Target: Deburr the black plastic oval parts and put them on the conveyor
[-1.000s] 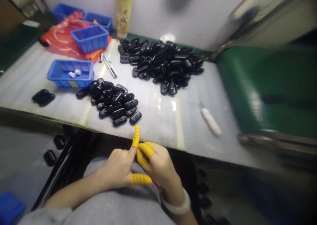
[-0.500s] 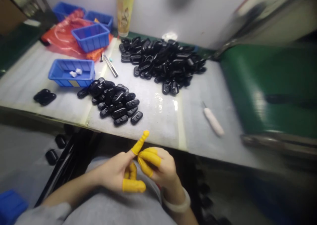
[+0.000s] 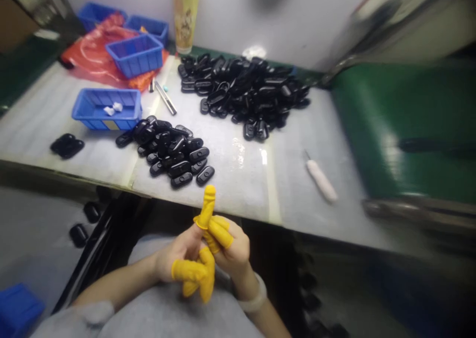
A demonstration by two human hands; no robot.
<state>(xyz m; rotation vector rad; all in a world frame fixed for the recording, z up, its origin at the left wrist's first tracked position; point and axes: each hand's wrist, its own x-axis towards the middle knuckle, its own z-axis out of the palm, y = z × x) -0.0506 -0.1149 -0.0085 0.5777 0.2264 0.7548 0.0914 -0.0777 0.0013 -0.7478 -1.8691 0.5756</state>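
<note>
My left hand (image 3: 185, 248) is held in front of my body, just off the table's front edge, with yellow finger cots on its digits. One digit stands straight up in its finger cot (image 3: 208, 205), while the others are apart from it and partly bent. My right hand (image 3: 235, 246), its fingers also in yellow cots, pinches that upright digit's cot near its rolled lower rim. The right fingertips are partly hidden behind the left hand. Beyond them on the table lies a small pile of glossy black oval plastic parts (image 3: 180, 168).
A larger heap of black parts (image 3: 238, 87) lies at the back. A blue bin (image 3: 107, 122) with white bits, a box cutter (image 3: 165, 98) and a red plastic bag (image 3: 87, 55) are left. A white-handled tool (image 3: 322, 181) lies right, beside a green surface (image 3: 409, 105).
Both hands have shifted slightly left. The left upright digit has turned from slanting right to nearly vertical, and its lower fingers have bent downward. My right hand stays pinched at its base.
</note>
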